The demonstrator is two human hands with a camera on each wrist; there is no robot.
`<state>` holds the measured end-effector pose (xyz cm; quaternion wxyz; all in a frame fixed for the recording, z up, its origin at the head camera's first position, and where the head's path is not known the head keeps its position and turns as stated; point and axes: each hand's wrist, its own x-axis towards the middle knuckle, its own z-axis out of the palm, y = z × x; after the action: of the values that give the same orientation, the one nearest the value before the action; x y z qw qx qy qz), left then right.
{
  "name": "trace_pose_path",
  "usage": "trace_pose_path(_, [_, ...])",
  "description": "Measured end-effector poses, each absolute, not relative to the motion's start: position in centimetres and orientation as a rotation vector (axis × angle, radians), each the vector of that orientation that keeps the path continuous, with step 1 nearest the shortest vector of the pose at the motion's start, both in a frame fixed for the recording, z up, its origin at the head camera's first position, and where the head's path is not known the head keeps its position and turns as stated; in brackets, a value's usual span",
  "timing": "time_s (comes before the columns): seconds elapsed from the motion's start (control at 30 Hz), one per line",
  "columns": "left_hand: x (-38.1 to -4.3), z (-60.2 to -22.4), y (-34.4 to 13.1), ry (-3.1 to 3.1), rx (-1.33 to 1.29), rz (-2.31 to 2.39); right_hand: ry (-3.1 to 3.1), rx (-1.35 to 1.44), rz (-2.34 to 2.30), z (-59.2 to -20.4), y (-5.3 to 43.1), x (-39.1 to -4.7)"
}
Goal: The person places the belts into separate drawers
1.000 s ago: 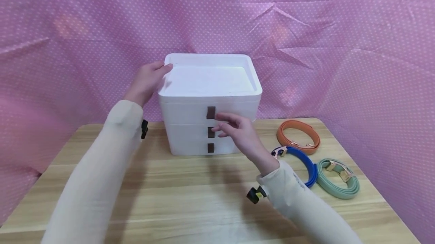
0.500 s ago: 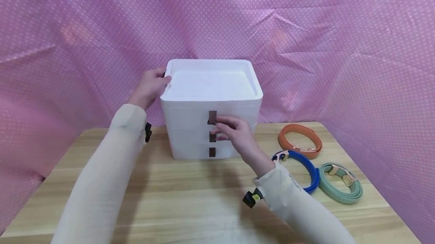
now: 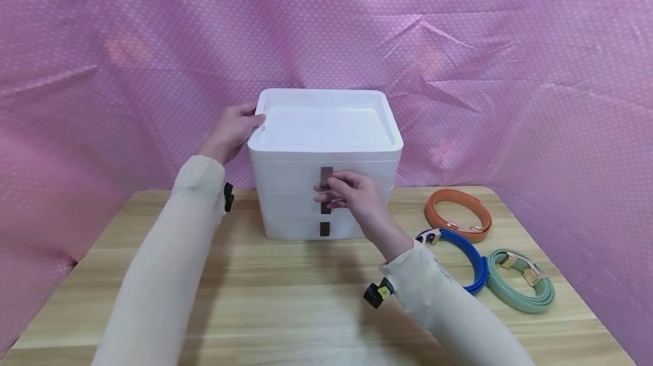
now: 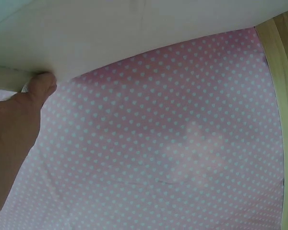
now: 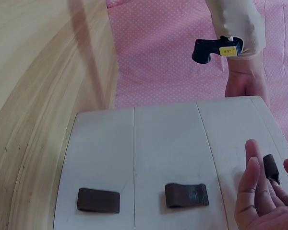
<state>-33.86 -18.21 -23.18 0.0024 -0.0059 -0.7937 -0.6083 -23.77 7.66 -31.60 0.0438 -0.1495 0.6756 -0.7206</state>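
Observation:
A white three-drawer storage box (image 3: 285, 170) stands at the back of the table, with a raised rim round its top. My left hand (image 3: 232, 131) grips its left top edge, thumb over the rim; the left wrist view shows a fingertip against the box's side. My right hand (image 3: 359, 196) is at the front, holding the top drawer's brown pull tab (image 5: 271, 167) with fingers and thumb about it. Other fingers reach past the tab, close over the drawer front. The middle pull tab (image 5: 186, 195) and bottom pull tab (image 5: 98, 200) are untouched. All drawers look closed.
On the table (image 3: 275, 298), right of the box, lie three coiled belts: an orange belt (image 3: 482, 210), a blue belt (image 3: 478, 269) and a green belt (image 3: 520, 301). The right forearm passes over part of the blue one. A pink dotted curtain (image 3: 326, 26) hangs behind and at both sides.
My right hand's fingers have moved from beside the top pull tab onto it. My left hand keeps its grip on the rim. The whole scene has shifted slightly in the head view.

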Motion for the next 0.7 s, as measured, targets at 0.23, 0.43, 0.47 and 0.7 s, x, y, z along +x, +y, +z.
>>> trace_pose_path(0.23, [-34.0, -23.3, -18.5, -2.527, -0.024, -1.891, 2.009, -0.466, -2.213, -31.6, 6.9, -24.3])
trace_pose_path(0.43, [-33.9, -22.7, -18.5, -2.583, 0.02, -1.816, 1.983, -0.453, -2.229, -31.6, 6.7, -24.6])
trace_pose_path(0.47, [-33.9, -22.5, -18.5, -2.594, 0.027, -1.799, 1.982, -0.45, -2.229, -31.6, 6.7, -24.6])
trace_pose_path(0.7, [-33.9, -21.8, -18.3, -2.709, 0.017, -1.7, 1.974, -0.436, -2.235, -31.7, 6.9, -24.7])
